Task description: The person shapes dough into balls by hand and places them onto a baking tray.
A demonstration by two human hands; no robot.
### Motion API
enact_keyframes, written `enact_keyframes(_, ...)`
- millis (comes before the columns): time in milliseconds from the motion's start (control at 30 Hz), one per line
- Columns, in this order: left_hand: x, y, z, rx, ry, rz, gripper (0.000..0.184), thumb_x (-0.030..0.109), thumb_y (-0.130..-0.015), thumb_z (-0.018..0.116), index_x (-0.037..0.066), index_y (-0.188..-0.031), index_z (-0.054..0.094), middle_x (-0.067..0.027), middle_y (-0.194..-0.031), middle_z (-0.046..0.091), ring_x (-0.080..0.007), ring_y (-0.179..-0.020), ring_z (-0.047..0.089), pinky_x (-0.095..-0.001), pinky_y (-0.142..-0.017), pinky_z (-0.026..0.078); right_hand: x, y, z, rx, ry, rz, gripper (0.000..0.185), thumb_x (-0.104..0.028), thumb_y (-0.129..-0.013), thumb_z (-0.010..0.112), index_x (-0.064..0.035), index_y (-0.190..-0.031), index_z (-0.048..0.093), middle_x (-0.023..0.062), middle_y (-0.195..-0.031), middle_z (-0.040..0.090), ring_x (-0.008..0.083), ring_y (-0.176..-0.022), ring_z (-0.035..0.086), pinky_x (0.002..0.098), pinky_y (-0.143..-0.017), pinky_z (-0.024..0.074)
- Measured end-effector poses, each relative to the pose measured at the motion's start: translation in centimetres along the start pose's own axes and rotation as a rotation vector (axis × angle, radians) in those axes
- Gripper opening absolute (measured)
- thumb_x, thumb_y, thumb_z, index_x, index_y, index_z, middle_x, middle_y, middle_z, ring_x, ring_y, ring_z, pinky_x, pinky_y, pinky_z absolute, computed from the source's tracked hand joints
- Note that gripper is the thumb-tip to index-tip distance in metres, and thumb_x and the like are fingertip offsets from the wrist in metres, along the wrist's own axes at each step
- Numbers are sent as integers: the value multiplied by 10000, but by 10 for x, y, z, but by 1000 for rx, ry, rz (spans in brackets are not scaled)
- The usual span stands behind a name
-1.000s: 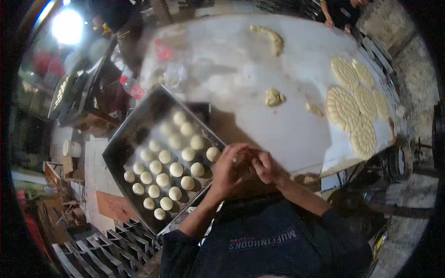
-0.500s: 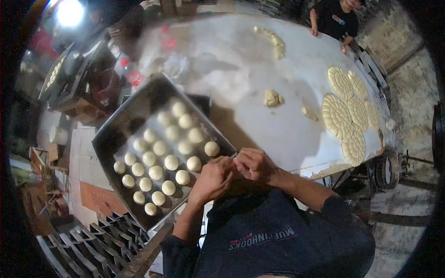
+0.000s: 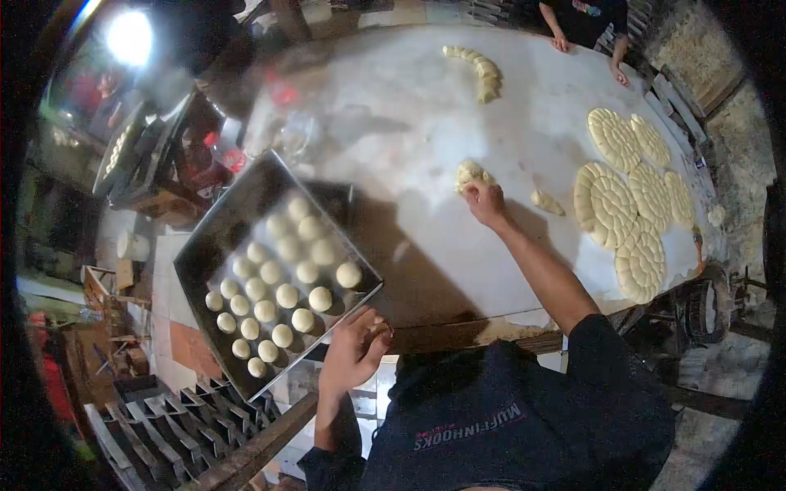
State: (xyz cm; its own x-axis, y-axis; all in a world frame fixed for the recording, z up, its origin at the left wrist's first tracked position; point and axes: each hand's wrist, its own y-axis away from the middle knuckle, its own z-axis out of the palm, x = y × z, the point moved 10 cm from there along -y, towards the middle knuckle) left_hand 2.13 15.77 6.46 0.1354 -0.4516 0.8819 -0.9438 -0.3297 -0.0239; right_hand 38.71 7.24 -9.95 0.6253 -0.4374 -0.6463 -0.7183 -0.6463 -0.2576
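My right hand (image 3: 485,201) reaches over the table and has its fingers closed on the near edge of a dough lump (image 3: 472,174). A smaller dough piece (image 3: 547,203) lies to the right of it. My left hand (image 3: 354,350) is by the near right edge of a dark metal tray (image 3: 372,288), its fingers curled loosely and apart, with nothing visible in them. Several round dough balls (image 3: 282,335) sit in rows in that tray; the far ones look hazy.
Several coiled dough rounds (image 3: 604,204) lie on the right of the table (image 3: 393,90). A curved dough strip (image 3: 483,72) is farther back. Another person's hand (image 3: 560,42) rests at the far edge. Red-capped bottles (image 3: 232,159) stand behind the tray. Metal racks (image 3: 188,434) are at lower left.
My hands have come apart from the tray's corner. The right one has moved forward to the dough lump; the left has drawn back toward me and loosened.
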Motion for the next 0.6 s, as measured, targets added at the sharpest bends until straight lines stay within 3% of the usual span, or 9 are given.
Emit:
enact_keyframes(67, 6, -5, 22, 1, 35, -16, 163, 127, -780, 581, -16, -852, 554, -158, -763, 510, -341, -665, 531, -365, -601, 424, 10, -14, -15, 109, -15, 2, 210, -193, -761, 681, -45, -891, 607, 173, -827, 648, 353, -797, 639, 455, -702, 501)
enact_keyframes(133, 1, -7, 48, -4, 82, -150, 186, 133, -788, 580, -17, -898, 565, -172, -796, 542, -343, -693, 558, -364, -635, 447, 7, -25, -14, 14, -18, -93, 250, -206, -762, 669, -39, -936, 604, 190, -921, 633, 364, -851, 623, 450, -739, 504)
enact_keyframes(267, -3, -17, 98, 33, 7, -158, 189, 142, -821, 579, -7, -938, 581, -192, -855, 582, -391, -740, 577, -384, -694, 474, -13, -9, -10, -134, -30, -299, 271, -184, -761, 659, -13, -960, 592, 215, -1069, 553, 370, -954, 574, 451, -798, 485)
enact_keyframes(300, -16, -19, 115, -5, -17, -187, 197, 157, -844, 582, -5, -955, 586, -201, -891, 606, -398, -783, 597, -395, -724, 482, -9, -6, -14, -138, -40, -296, 271, -184, -761, 659, -13, -960, 592, 215, -1069, 553, 370, -954, 574, 451, -798, 485)
enact_keyframes(400, -22, -28, 142, -66, -82, -266, 225, 200, -888, 586, 0, -991, 595, -216, -958, 642, -405, -873, 625, -413, -777, 491, 19, -9, -61, 131, -198, -67, 238, -141, -770, 655, -25, -965, 583, 197, -969, 577, 387, -939, 563, 472, -811, 472)
enact_keyframes(500, -25, -35, 158, -105, -141, -373, 302, 290, -923, 593, 9, -1032, 608, -210, -990, 664, -395, -950, 635, -421, -811, 495, 60, -10, -31, 111, 8, -116, 225, -150, -781, 650, -23, -948, 569, 178, -913, 576, 376, -929, 565, 471, -802, 476)
enact_keyframes(567, -29, -39, 166, -162, -162, -470, 320, 308, -938, 588, 34, -1103, 595, -176, -957, 679, -346, -899, 659, -391, -781, 505, 69, -9, -21, 184, -89, -236, 247, -170, -785, 659, -10, -945, 560, 193, -930, 572, 388, -933, 559, 476, -827, 470)
enact_keyframes(600, -26, -42, 165, -151, -204, -409, 349, 346, -935, 584, 44, -1108, 600, -184, -973, 676, -346, -909, 656, -403, -792, 507, 69, -17, -17, 54, -88, -157, 275, -183, -787, 668, -7, -971, 563, 206, -961, 573, 390, -953, 556, 471, -853, 462)
